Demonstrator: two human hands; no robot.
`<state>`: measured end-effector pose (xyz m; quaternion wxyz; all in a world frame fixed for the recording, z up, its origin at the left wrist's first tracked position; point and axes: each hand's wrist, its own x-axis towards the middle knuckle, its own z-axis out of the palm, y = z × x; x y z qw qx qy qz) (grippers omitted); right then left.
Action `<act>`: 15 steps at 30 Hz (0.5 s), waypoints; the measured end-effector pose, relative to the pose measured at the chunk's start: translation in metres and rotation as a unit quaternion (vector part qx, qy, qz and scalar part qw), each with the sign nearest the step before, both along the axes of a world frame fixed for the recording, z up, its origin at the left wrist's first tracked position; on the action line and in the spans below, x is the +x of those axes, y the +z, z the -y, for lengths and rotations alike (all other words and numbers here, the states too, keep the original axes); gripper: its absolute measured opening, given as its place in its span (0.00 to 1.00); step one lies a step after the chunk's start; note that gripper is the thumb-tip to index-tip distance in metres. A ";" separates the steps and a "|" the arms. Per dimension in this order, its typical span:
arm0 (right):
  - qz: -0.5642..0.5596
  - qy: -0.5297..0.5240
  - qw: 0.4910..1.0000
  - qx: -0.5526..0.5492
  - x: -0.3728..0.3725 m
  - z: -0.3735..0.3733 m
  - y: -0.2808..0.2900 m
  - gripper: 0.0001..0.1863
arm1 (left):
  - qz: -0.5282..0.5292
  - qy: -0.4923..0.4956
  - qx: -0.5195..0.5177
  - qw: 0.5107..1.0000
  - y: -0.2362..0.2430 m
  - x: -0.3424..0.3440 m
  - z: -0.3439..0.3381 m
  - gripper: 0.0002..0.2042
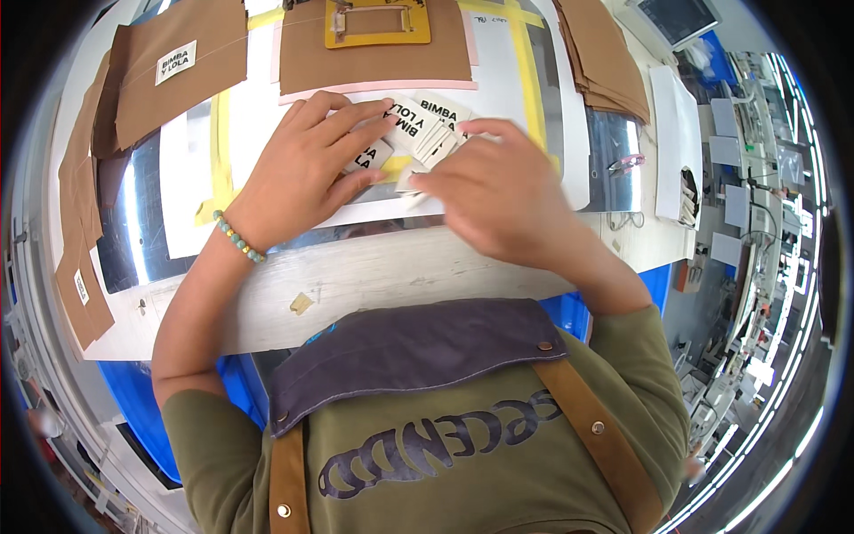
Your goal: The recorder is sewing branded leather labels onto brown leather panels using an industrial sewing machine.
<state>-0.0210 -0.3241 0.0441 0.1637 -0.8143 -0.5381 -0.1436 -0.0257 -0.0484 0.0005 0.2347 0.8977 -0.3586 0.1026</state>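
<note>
A loose pile of small white labels with black print (414,123) lies between my hands, some overlapping and fanned out. My left hand (302,165) rests palm down at the pile's left side, its fingers stretched over the labels and its thumb apart. Around the right side of the pile, the thumb and forefinger of my right hand (507,182) close on a few labels; that hand is slightly blurred. Just beyond the pile lies a brown panel (374,67) with a pink edge, and on it sits a yellow frame-shaped template (338,34) with a rectangular opening.
White sheeting with yellow tape (220,147) lies beneath the work. Brown panels (138,93), one bearing a white label, overlap at the left. More brown pieces (605,62) are stacked at the right, near small pink-handled snips (627,164) and a white open box (673,151).
</note>
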 end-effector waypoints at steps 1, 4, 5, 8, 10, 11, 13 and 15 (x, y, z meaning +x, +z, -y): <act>-0.085 -0.014 0.996 0.025 0.003 0.004 0.012 0.13 | 0.003 0.001 -0.001 1.000 -0.001 0.000 0.001 0.31; -0.129 0.013 0.985 0.115 0.021 0.011 0.034 0.15 | 0.002 0.005 -0.001 1.000 -0.001 -0.002 0.000 0.29; -0.186 0.033 0.976 0.112 0.027 0.014 0.038 0.14 | 0.003 0.005 -0.002 1.000 -0.002 -0.003 0.000 0.29; -0.308 0.110 0.941 0.088 0.058 0.016 0.020 0.16 | 0.007 0.003 -0.021 1.000 -0.003 -0.004 0.001 0.27; -0.308 0.095 0.944 0.071 0.078 0.023 -0.003 0.17 | 0.003 0.007 -0.066 0.998 -0.003 -0.004 0.001 0.23; -0.279 0.032 0.957 0.073 0.084 0.029 -0.014 0.18 | 0.003 0.004 -0.068 0.998 -0.003 -0.004 0.001 0.23; -0.223 -0.053 0.970 0.076 0.084 0.035 -0.013 0.20 | 0.033 0.024 -0.079 0.996 0.002 -0.006 0.001 0.21; -0.215 -0.055 0.973 0.063 0.074 0.040 -0.007 0.20 | 0.037 0.030 -0.086 0.995 0.000 -0.003 0.001 0.20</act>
